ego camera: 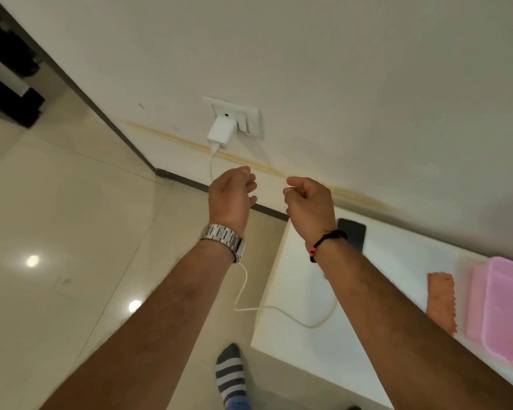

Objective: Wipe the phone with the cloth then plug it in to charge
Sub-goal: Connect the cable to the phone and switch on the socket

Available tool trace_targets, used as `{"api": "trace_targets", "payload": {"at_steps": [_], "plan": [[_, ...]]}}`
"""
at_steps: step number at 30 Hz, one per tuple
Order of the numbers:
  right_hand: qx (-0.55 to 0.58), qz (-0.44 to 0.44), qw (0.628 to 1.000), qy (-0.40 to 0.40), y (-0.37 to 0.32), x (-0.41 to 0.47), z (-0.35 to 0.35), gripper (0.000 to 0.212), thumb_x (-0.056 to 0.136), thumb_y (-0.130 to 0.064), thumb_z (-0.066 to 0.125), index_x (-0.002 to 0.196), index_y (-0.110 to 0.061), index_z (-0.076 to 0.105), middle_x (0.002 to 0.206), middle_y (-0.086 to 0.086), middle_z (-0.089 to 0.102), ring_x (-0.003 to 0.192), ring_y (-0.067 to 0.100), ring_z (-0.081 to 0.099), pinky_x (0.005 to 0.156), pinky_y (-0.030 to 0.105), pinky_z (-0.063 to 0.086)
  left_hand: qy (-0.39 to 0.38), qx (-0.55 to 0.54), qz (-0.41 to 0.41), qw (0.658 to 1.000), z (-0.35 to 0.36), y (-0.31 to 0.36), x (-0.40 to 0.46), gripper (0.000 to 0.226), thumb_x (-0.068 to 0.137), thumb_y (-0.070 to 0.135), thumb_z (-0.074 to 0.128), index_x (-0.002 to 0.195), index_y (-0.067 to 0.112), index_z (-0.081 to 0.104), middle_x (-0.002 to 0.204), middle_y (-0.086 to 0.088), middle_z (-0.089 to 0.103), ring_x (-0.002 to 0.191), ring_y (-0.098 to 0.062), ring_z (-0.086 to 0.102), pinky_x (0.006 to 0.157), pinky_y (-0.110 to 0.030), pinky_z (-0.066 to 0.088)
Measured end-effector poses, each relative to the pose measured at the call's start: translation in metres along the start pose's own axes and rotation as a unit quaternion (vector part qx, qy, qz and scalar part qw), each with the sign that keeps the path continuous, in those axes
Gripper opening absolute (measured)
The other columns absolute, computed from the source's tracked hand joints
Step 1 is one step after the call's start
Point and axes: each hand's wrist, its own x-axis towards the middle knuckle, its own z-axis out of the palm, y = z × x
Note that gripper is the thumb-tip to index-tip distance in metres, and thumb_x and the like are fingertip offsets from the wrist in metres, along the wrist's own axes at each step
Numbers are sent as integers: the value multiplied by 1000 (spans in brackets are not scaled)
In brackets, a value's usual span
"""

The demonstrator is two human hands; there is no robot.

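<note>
In the head view, both arms reach forward to the wall in the middle of the frame. The left hand (231, 194) has its fingers loosely curled around the white cable (241, 297), which comes down from the charger (223, 131) in the wall socket (250, 119) above. The right hand (307, 200) is curled closed; whether it pinches the thin cable cannot be told. The cable loops lower down and lies across the white table (296, 344) at the lower right. The phone (353, 232) lies flat on the table near the wall, partly behind the right wrist. The orange cloth (441, 300) lies at the right, just beside a pink tray (497, 303).
</note>
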Motion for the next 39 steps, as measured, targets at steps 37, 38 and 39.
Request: {"api": "trace_targets", "payload": {"at_steps": [37, 38, 39], "plan": [[24, 129, 990, -53, -65, 48, 149, 17, 86, -13, 58, 71, -13, 65, 74, 7, 58, 67, 21, 52, 61, 29, 40, -109, 115, -83, 984, -45, 66, 151, 24, 93, 25, 73, 96, 1, 67, 81, -17, 80, 94, -36, 78, 99, -57, 55], [29, 132, 989, -51, -66, 49, 150, 17, 88, -14, 58, 73, -12, 65, 75, 8, 59, 68, 21, 52, 61, 29, 40, -106, 111, -79, 985, -44, 65, 152, 24, 92, 23, 75, 95, 0, 67, 80, -18, 79, 93, -38, 77, 99, -58, 55], [36, 138, 989, -48, -66, 50, 152, 17, 90, -17, 58, 76, -11, 65, 75, 8, 59, 68, 22, 52, 62, 30, 40, -101, 107, -74, 986, -44, 64, 154, 24, 91, 21, 75, 94, -1, 68, 79, -19, 78, 93, -41, 77, 99, -59, 55]]}}
